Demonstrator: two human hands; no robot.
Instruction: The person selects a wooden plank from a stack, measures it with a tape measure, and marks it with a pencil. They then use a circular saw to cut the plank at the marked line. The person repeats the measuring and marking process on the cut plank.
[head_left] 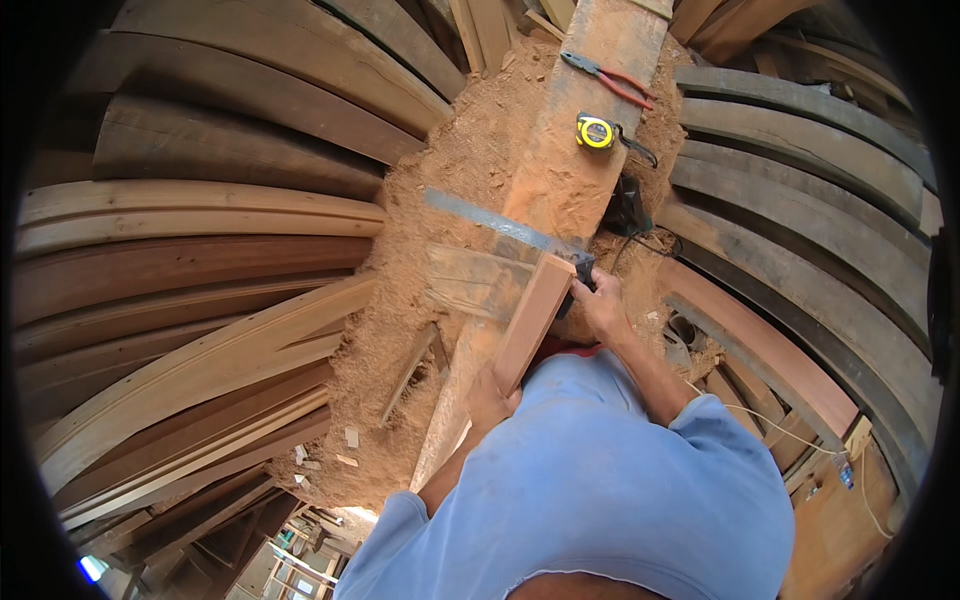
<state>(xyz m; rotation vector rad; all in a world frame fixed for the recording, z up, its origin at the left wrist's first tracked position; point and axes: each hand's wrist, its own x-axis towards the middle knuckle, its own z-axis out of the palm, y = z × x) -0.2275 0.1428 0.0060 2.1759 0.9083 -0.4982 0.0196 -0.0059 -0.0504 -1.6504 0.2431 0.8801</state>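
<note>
A short, squared piece of reddish wood [530, 325] lies lengthwise before me, its far end raised toward the square. Near my body, my left hand [490, 400] is closed around its near end. My right hand [603, 303] grips the dark head of a combination square [500, 220] beside the wood's far end. The square's long metal blade reaches out to the left, over the sawdust-covered bench plank [565, 165]. My right fingertips partly hide the square's head. A flat board [470, 280] lies crosswise under the blade, left of the wood piece.
On the plank farther off lie a yellow tape measure [596, 131] and red-handled pliers [608, 80]. A dark power tool [627, 207] with a cord sits at the plank's right. Long boards [240, 165] are stacked left, more boards [800, 190] right. Sawdust [400, 330] covers the ground.
</note>
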